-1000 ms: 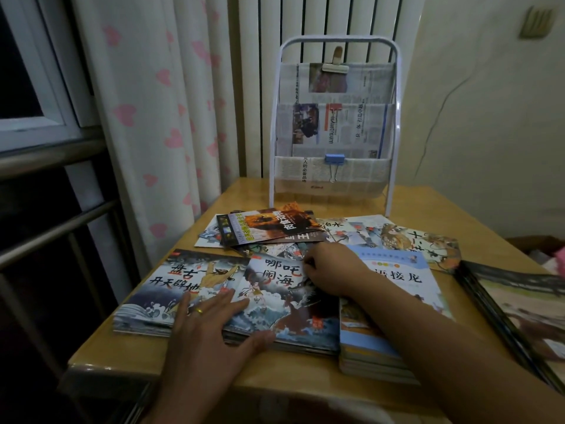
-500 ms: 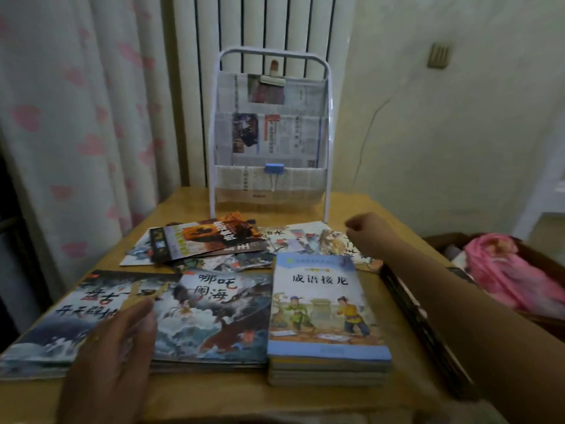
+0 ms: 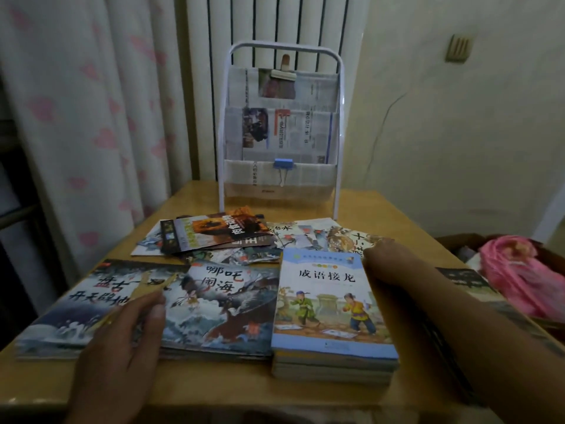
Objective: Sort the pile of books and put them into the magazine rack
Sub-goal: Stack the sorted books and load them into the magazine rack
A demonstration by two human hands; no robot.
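Since half a second ago the right hand (image 3: 379,258) has come back nearer and now sits against the far right corner of the blue book stack (image 3: 330,307), while the left hand (image 3: 122,341) has slid forward over the wide picture books (image 3: 146,304). The left hand lies flat on those books at the near left of the counter (image 3: 214,390), fingers straight and close together, gripping nothing. The right hand's fingers are curled under; whether they hold anything I cannot tell. Farther back, loose books (image 3: 220,237) lie scattered across the middle of the counter, some overlapping. The white magazine rack (image 3: 281,123) stands upright at the far edge, its pockets lined with newspaper, a blue clip (image 3: 283,164) on the lowest pocket. More dark books (image 3: 477,286) lie at the right edge under the right forearm.
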